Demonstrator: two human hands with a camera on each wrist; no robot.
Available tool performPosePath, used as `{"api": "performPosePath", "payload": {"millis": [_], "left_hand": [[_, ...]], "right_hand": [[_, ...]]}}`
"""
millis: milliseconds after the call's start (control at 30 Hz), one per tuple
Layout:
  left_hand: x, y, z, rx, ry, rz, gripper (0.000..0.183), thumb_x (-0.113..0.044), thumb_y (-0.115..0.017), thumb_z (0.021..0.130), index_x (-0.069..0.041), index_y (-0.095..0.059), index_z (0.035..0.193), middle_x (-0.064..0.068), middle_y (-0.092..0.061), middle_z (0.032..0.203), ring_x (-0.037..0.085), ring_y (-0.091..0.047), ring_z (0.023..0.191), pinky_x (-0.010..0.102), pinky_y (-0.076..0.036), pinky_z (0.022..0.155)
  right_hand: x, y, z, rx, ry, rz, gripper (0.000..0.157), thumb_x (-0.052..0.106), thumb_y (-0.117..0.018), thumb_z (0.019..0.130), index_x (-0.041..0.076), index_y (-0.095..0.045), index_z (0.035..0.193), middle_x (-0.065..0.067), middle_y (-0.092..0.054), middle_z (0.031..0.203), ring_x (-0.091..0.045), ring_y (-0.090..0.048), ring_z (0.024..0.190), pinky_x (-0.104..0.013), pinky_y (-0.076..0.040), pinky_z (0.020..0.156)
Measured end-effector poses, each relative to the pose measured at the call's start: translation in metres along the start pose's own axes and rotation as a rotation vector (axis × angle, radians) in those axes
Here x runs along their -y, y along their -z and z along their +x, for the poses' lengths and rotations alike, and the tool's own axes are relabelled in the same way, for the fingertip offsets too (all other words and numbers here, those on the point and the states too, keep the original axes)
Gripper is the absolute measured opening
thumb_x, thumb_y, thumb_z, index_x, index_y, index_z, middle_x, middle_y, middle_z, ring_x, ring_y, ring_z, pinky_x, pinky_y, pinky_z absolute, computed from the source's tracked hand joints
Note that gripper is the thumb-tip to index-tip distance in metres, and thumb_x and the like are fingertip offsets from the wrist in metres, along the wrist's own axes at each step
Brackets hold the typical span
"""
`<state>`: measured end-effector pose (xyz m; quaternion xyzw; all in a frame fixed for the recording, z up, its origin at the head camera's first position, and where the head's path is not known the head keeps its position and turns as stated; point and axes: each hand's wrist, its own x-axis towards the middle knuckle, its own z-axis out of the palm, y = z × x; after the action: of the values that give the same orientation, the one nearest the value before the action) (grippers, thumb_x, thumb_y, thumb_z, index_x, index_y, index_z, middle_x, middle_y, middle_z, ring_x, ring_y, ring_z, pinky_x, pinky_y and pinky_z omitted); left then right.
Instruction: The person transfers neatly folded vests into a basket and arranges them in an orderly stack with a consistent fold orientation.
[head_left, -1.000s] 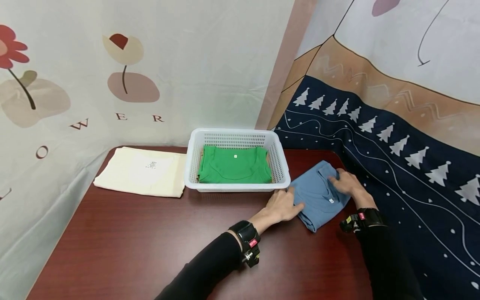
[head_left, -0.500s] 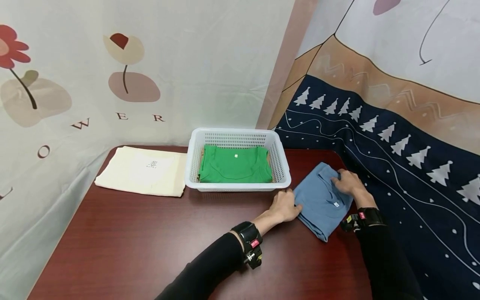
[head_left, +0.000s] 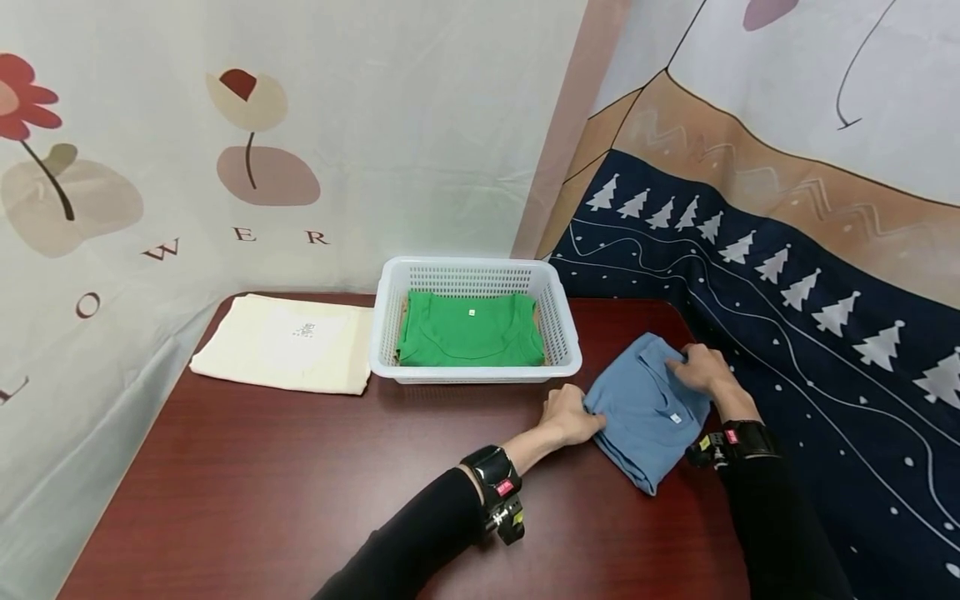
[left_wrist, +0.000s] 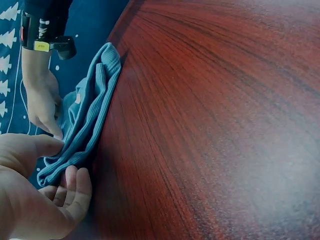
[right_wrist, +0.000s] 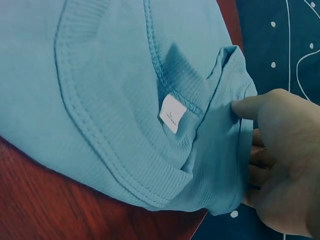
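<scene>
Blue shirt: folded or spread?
Folded. The blue shirt is a compact packet, its layers stacked along the edge in the left wrist view, white tag on top. Left hand and right hand pinch its sides.

Indoor corner, home or staged set unclear, flower-print hanging cloth [head_left: 420, 150] behind, navy tree-print cloth [head_left: 757, 350] at right, reddish wood-grain table [head_left: 300, 483], white plastic basket [head_left: 474, 373], folded blue garment [head_left: 637, 408].

Garment [head_left: 637, 408] between left hand [head_left: 572, 417] and right hand [head_left: 703, 369], over the right side of the bench [head_left: 300, 483].
Beyond the left hand and to its left stands a basket [head_left: 472, 374], a second garment [head_left: 471, 333] inside; farther left of that hand, just beside the basket, lies a cloth [head_left: 292, 346]. A curtain [head_left: 412, 125] hangs behind the basket, a drape [head_left: 817, 392] right of the right hand.
</scene>
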<state>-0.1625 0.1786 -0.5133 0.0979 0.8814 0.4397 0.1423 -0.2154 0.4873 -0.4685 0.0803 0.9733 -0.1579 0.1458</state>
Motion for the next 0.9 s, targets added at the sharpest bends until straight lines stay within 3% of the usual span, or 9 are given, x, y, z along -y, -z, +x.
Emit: {"api": "performPosePath", "payload": {"millis": [100, 167, 333, 433, 533, 600, 767, 900], "left_hand": [[0.007, -0.006, 0.005, 0.011, 0.007, -0.016, 0.018, -0.032, -0.086, 0.088, -0.018, -0.076, 0.082, 0.002, -0.078, 0.091, 0.022, -0.071, 0.089, 0.036, -0.059, 0.077], [0.008, -0.005, 0.003, 0.024, 0.003, -0.029, 0.018, -0.036, -0.086, 0.089, -0.019, -0.080, 0.089, 0.002, -0.079, 0.096, 0.021, -0.070, 0.093, 0.035, -0.059, 0.080], [0.003, 0.007, -0.010, 0.045, 0.001, -0.078, 0.019, -0.036, -0.086, 0.090, -0.019, -0.078, 0.087, 0.001, -0.077, 0.094, 0.017, -0.067, 0.091, 0.030, -0.057, 0.081], [-0.003, 0.016, -0.021, 0.061, 0.012, -0.143, 0.021, -0.033, -0.082, 0.093, -0.014, -0.074, 0.090, 0.003, -0.074, 0.094, 0.016, -0.065, 0.091, 0.030, -0.056, 0.081], [-0.010, 0.023, -0.033, 0.085, 0.036, -0.212, 0.024, -0.030, -0.077, 0.098, -0.008, -0.072, 0.103, 0.008, -0.074, 0.102, 0.018, -0.065, 0.096, 0.033, -0.057, 0.084], [-0.011, 0.024, -0.038, 0.093, 0.061, -0.243, 0.028, -0.031, -0.072, 0.102, -0.006, -0.070, 0.114, 0.011, -0.075, 0.111, 0.019, -0.068, 0.103, 0.036, -0.058, 0.089], [-0.011, 0.022, -0.043, 0.090, 0.107, -0.303, 0.045, -0.035, -0.065, 0.108, -0.002, -0.064, 0.138, 0.018, -0.073, 0.134, 0.024, -0.069, 0.123, 0.042, -0.060, 0.102], [-0.008, 0.019, -0.044, 0.085, 0.133, -0.381, 0.051, -0.036, -0.064, 0.110, -0.001, -0.060, 0.146, 0.019, -0.071, 0.138, 0.024, -0.069, 0.122, 0.044, -0.062, 0.101]], "right_hand": [[-0.001, -0.001, -0.003, 0.021, -0.007, 0.014, 0.074, 0.038, -0.050, 0.117, -0.024, -0.042, 0.158, -0.051, -0.042, 0.160, -0.068, -0.051, 0.143, -0.076, -0.051, 0.115], [-0.003, -0.001, -0.004, 0.031, -0.003, 0.025, 0.076, 0.040, -0.051, 0.117, -0.024, -0.042, 0.158, -0.052, -0.042, 0.160, -0.068, -0.050, 0.143, -0.076, -0.051, 0.115], [-0.009, -0.002, -0.006, 0.037, 0.007, 0.045, 0.080, 0.043, -0.054, 0.115, -0.024, -0.044, 0.156, -0.051, -0.044, 0.159, -0.069, -0.048, 0.144, -0.078, -0.047, 0.117], [-0.011, -0.001, -0.007, 0.037, 0.017, 0.045, 0.081, 0.043, -0.056, 0.114, -0.025, -0.044, 0.156, -0.052, -0.043, 0.160, -0.072, -0.042, 0.147, -0.083, -0.036, 0.123], [-0.013, -0.001, -0.008, 0.053, 0.025, 0.055, 0.082, 0.043, -0.057, 0.113, -0.026, -0.043, 0.156, -0.052, -0.041, 0.162, -0.074, -0.036, 0.150, -0.087, -0.024, 0.127], [-0.013, -0.001, -0.010, 0.074, 0.028, 0.068, 0.082, 0.043, -0.057, 0.113, -0.025, -0.044, 0.156, -0.052, -0.041, 0.162, -0.073, -0.039, 0.150, -0.086, -0.027, 0.127], [-0.014, -0.004, -0.021, 0.112, 0.056, 0.103, 0.075, 0.043, -0.058, 0.115, -0.022, -0.051, 0.153, -0.049, -0.050, 0.157, -0.064, -0.055, 0.140, -0.073, -0.052, 0.111], [-0.014, -0.006, -0.030, 0.103, 0.064, 0.122, 0.068, 0.042, -0.059, 0.116, -0.020, -0.059, 0.144, -0.046, -0.058, 0.146, -0.054, -0.064, 0.126, -0.059, -0.057, 0.100]]}}
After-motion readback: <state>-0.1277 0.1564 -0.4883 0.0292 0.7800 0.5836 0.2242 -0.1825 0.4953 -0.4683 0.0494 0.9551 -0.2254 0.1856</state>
